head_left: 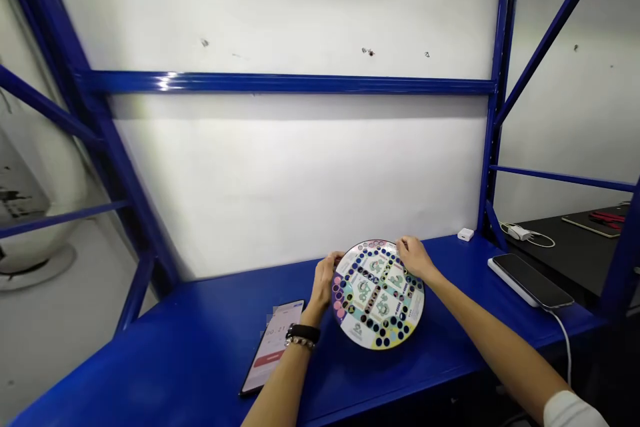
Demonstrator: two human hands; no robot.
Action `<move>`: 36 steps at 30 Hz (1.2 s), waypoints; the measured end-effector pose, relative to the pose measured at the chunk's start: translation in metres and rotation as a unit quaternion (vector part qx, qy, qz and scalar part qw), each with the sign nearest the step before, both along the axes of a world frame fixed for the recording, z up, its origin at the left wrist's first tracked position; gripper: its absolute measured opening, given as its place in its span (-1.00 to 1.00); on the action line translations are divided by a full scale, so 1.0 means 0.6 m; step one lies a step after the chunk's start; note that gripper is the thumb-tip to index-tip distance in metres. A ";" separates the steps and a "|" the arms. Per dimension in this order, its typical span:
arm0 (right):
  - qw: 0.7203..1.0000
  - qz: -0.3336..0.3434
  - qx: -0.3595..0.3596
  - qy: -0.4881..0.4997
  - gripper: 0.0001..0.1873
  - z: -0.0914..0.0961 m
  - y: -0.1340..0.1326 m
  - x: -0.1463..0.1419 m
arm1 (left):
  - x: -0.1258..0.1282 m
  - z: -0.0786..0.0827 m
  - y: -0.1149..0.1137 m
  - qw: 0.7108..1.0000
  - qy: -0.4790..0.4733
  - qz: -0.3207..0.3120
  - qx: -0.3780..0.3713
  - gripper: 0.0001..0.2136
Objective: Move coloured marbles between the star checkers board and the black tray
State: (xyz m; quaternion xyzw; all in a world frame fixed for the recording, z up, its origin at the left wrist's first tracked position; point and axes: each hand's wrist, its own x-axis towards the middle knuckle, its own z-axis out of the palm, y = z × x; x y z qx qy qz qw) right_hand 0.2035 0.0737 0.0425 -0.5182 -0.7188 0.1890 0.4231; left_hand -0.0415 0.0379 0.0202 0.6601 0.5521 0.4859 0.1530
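A round game board with coloured holes and printed squares lies on the blue shelf top. My left hand grips its left rim, fingers curled over the edge; a black band and a bead bracelet sit on that wrist. My right hand rests on the board's far right rim, fingers bent down onto it. Both hands hold the board from opposite sides.
A phone with a lit screen lies left of the board near my left forearm. Another phone on a white power bank with a cable lies at the right. A small white charger sits by the wall. Blue rack posts flank the shelf.
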 end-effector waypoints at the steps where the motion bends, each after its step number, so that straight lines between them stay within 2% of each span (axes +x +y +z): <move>1: 0.999 -0.007 -0.022 -0.023 -0.60 -0.011 0.018 -0.014 | -0.003 -0.001 0.003 0.999 -0.025 -0.019 -0.016 -0.30; 4: 0.994 -0.045 -0.052 -0.091 -0.60 -0.037 0.051 -0.034 | -0.012 -0.008 0.013 0.994 -0.045 -0.055 -0.084 -0.31; 8: 0.980 -0.070 -0.081 -0.169 -0.57 -0.062 0.059 -0.026 | -0.016 -0.032 0.022 0.989 0.077 -0.020 -0.127 -0.53; 11: 0.970 -0.072 -0.102 -0.208 -0.56 -0.078 0.057 -0.018 | -0.017 -0.050 0.025 0.976 0.172 0.022 -0.131 -0.56; 14: 0.964 -0.071 -0.121 -0.225 -0.57 -0.091 0.058 -0.015 | -0.014 -0.064 0.025 0.965 0.217 0.040 -0.142 -0.56; 19: 0.970 -0.081 -0.107 -0.203 -0.66 -0.099 0.056 -0.013 | -0.005 -0.076 0.028 0.966 0.215 0.044 -0.136 -0.58; 26: 0.966 -0.072 -0.125 -0.213 -0.64 -0.096 0.057 -0.021 | -0.006 -0.075 0.038 0.964 0.209 0.063 -0.152 -0.63; 29: 0.968 -0.031 -0.119 -0.218 -0.60 -0.093 0.054 -0.020 | -0.004 -0.076 0.035 0.962 0.218 0.057 -0.154 -0.61; 31: 0.966 0.035 -0.110 -0.233 -0.51 -0.092 0.047 -0.015 | 0.000 -0.077 0.030 0.956 0.243 0.044 -0.160 -0.56; 34: 0.946 0.133 -0.133 -0.263 -0.28 -0.091 0.035 -0.007 | 0.007 -0.078 0.021 0.938 0.297 0.017 -0.177 -0.45; 36: 0.936 0.158 -0.158 -0.272 -0.21 -0.091 0.029 -0.005 | 0.011 -0.078 0.016 0.932 0.312 0.009 -0.183 -0.42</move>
